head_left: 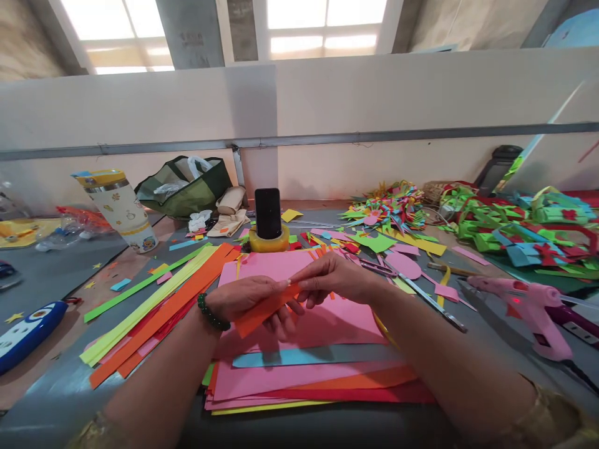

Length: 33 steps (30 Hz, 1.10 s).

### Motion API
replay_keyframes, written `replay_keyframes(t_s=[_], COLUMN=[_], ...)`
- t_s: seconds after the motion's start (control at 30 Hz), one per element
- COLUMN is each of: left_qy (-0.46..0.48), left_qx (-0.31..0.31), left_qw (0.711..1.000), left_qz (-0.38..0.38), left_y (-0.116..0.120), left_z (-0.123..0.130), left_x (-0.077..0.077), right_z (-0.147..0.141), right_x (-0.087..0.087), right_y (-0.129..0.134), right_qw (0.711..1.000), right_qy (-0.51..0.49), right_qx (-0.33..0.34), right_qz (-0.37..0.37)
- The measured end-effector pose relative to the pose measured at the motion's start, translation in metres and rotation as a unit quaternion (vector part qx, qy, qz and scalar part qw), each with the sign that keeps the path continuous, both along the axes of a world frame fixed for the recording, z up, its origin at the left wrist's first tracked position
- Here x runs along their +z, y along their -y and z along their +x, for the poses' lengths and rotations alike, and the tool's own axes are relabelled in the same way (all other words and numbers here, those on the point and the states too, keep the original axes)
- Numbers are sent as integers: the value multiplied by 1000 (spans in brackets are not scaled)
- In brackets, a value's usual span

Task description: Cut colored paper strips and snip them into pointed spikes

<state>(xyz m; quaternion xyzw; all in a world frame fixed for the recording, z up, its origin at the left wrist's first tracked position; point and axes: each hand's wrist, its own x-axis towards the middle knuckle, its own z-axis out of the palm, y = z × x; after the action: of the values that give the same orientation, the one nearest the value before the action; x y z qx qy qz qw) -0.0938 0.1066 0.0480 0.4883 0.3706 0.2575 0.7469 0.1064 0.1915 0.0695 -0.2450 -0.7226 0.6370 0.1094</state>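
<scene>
Head view: orange strip in a two-handed grip

Item one: orange strip (pixel 266 312), above the pink sheets (pixel 309 327). I log left hand (pixel 243 296) beneath it, thumb closed on its upper end; right hand (pixel 334 274) has thumb and fingertips pinched narrow at that same end, presumably for fine control. The left's remaining fingers spread loosely below, likely as a cradle.

Item two: phone (pixel 268 213), upright in a yellow tape roll (pixel 269 240), which I take for its stand.

Item three: loose coloured strips (pixel 156 312), fanned left of the sheets, seemingly for easy picking.

Item four: pink glue gun (pixel 519 305), lying at right, red light showing.
</scene>
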Motion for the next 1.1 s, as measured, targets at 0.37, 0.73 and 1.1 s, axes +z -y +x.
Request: replay_keyframes(t_s=[0.37, 0.73, 1.1], left_qy=[-4, -35, -22], left_qx=[53, 113, 126], left_qw=[999, 991, 989], left_qz=[3, 67, 74], left_y=[-6, -1, 0], left_z=[4, 17, 20], left_x=[-17, -11, -16], right_z=[3, 0, -3], right_x=[4, 4, -5], right_y=[-4, 0, -5], right_qw=[999, 996, 990], right_qy=[-3, -20, -45], right_qx=[-27, -34, -109], right_qz=[35, 85, 74])
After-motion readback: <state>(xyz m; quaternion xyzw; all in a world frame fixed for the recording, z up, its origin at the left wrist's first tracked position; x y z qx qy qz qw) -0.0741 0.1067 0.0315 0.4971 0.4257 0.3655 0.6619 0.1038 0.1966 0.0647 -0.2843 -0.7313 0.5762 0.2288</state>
